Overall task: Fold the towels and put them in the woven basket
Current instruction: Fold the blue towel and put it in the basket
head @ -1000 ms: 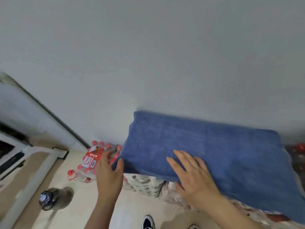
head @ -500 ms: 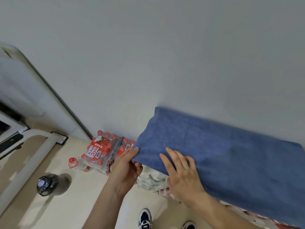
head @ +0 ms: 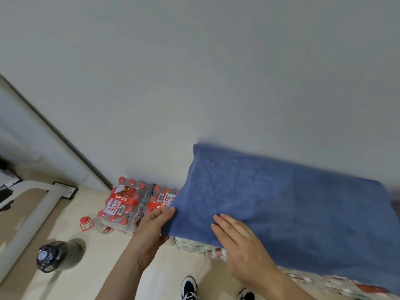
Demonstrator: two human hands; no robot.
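Since the frame one second earlier, the left hand [head: 151, 232] has moved from beside the blue terry-cloth towel [head: 292, 208] onto its near-left corner, while the right hand [head: 242, 250] remains flat on top.

Surroundings: just beyond the left hand's fingertips stand two shrink-wrapped packs of red-capped water bottles [head: 123, 204], against the plain white wall [head: 194, 72]. A single red-capped clear bottle [head: 93, 224] lies to the left of that hand. Farther left, a dark translucent bottle with a black lid [head: 56, 255] stands on the beige floor [head: 104, 267], near a white tubular metal frame [head: 32, 204]. Two black-and-white shoes [head: 189, 286] show below and between the wrists. Nothing lies between either hand and the towel.

Pose: the left hand holds the towel's corner, its fingertips at the edge. Its lower digits are hidden by the fabric. The right hand lies palm down, fingers straight and nearly together, pressing the towel close to its near edge, just right of the left hand.

Materials: the towel is a soft, napped rectangle spread flat. It rests on a floral-patterned cloth cover [head: 194, 245] that shows beneath the right hand's wrist.
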